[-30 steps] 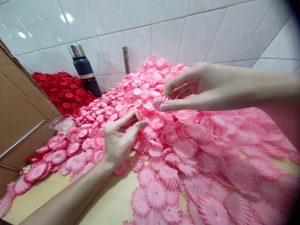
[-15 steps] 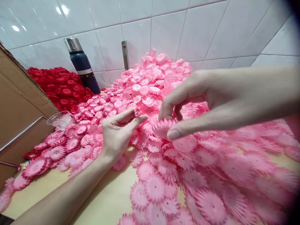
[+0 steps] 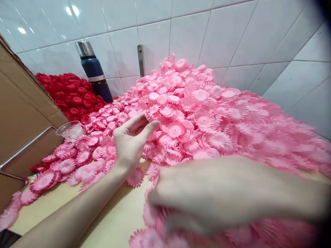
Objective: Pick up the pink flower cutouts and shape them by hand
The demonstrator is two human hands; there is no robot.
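Many pink flowers [image 3: 204,120] lie heaped on the tabletop [image 3: 121,213]. The left hand [image 3: 129,143] has a narrow grip, pinching one flower [image 3: 148,117] just above the pile, probably to keep it apart from the others. The right hand [image 3: 201,193] is blurred over the nearest flowers; I can't make out whether its grip holds anything. A bottle [image 3: 93,67] stands near the wall [image 3: 191,38], perhaps to leave working room.

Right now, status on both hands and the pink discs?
Left hand pinching one pink disc. Right hand blurred, hold unclear. It hides part of the pink pile.
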